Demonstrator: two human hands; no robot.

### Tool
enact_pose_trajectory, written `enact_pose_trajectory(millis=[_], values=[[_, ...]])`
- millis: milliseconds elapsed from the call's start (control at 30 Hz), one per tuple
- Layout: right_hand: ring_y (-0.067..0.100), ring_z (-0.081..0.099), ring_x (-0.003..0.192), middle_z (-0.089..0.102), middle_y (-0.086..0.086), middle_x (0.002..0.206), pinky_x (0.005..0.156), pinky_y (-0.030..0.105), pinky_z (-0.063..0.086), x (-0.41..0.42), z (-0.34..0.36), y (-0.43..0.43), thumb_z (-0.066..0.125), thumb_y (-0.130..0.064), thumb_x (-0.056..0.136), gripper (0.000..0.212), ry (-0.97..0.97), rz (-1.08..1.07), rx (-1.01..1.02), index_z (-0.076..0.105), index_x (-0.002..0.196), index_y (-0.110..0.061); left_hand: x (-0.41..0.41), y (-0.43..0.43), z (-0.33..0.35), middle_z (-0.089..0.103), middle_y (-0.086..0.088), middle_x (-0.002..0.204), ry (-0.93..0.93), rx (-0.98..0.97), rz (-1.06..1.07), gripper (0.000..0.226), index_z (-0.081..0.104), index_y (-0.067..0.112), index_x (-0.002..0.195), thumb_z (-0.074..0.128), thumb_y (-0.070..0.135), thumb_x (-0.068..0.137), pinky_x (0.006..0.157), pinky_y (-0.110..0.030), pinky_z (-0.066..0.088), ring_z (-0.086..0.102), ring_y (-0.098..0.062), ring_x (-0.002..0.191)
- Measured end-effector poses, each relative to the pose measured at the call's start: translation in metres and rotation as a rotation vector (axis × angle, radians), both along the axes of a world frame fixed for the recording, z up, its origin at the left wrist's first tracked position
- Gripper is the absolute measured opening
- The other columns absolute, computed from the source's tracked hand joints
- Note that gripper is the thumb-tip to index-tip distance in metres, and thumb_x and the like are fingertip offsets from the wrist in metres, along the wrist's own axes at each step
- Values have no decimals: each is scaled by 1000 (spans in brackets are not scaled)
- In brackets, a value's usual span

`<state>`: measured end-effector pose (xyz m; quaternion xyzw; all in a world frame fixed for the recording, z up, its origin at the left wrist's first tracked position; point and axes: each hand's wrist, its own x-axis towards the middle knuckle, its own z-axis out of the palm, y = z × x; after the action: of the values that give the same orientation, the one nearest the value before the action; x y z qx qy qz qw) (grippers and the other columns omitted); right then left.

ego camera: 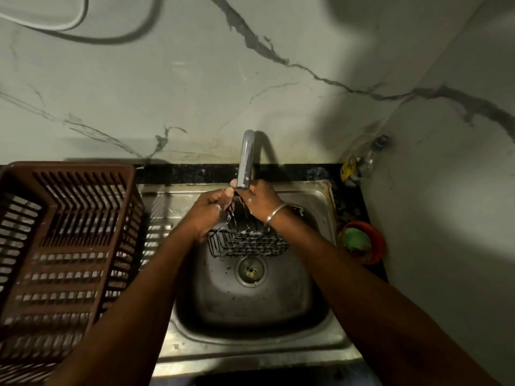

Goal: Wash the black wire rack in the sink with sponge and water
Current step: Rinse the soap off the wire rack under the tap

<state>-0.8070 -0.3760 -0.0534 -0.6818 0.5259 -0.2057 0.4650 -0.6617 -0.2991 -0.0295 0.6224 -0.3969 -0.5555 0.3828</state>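
Now both hands are up at the top of the black wire rack (248, 240), right under the mouth of the grey tap (246, 160). The rack stands tilted in the steel sink (320, 207). Its low end sits on the sink floor just behind the round drain (250, 270), and its top leans up toward the tap. White soap foam sticks to the wires. The left hand (211, 210) has its fingers curled tight round the top wires on the left side, with the thumb up near the tap. The right hand (262, 201) is close beside it, with foam on its back and a thin silver bangle (274, 213) on the wrist. Its fingers go behind the end of the tap, so I cannot tell if they hold the rack or lie flat. A big brown plastic dish basket (64, 232) sits on the left of the sink. On the right is an orange bowl (374, 243) with something green in it, and a clear bottle (365, 160) stands in the corner by the wall.
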Motion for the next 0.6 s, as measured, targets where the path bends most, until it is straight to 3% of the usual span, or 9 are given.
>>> enact_pose_trajectory(millis=[100,167,233,333,400,500,600], values=[[22,72,84,76,7,90,77,38,59,-15,-1,-2,61,-37,106,30,-5,27,-13,78,104,-12,1,1,4,65,12,64,50,-61,6,36,76,22,85,53,31,111,57,-18,44,51,-2,57],[21,67,75,71,7,80,72,41,56,-13,0,3,57,-33,108,31,20,39,-43,73,91,-14,2,1,3,66,-3,76,41,-66,28,37,78,26,80,57,32,110,65,-25,45,54,-13,68],[22,64,70,64,2,74,69,39,53,-5,2,8,54,-32,109,32,91,39,-103,65,80,-23,-1,0,7,76,-4,86,89,-59,50,30,79,21,90,57,29,109,64,-23,53,67,-13,73],[23,69,75,71,5,81,69,39,57,-15,0,6,57,-40,107,33,108,24,-145,74,92,-16,2,0,7,81,-8,95,146,-83,124,24,76,5,99,63,24,107,67,-21,58,76,-13,81],[21,66,72,69,5,80,66,41,55,-20,1,8,53,-43,108,36,124,6,-116,72,90,-17,9,1,0,77,-19,96,158,-86,190,34,71,-6,96,69,27,103,71,-26,59,73,-23,82],[20,62,69,64,4,77,63,32,45,-7,10,13,49,-39,110,38,205,73,-152,70,88,-15,8,3,-3,65,-36,95,151,-87,159,58,57,-17,97,75,38,97,79,-38,56,61,-30,84],[26,69,75,68,6,79,65,33,48,-8,13,9,50,-52,108,48,289,80,-191,75,88,-16,10,4,-7,64,-22,86,198,-83,230,56,57,-18,98,76,35,97,73,-27,57,59,-26,83]])
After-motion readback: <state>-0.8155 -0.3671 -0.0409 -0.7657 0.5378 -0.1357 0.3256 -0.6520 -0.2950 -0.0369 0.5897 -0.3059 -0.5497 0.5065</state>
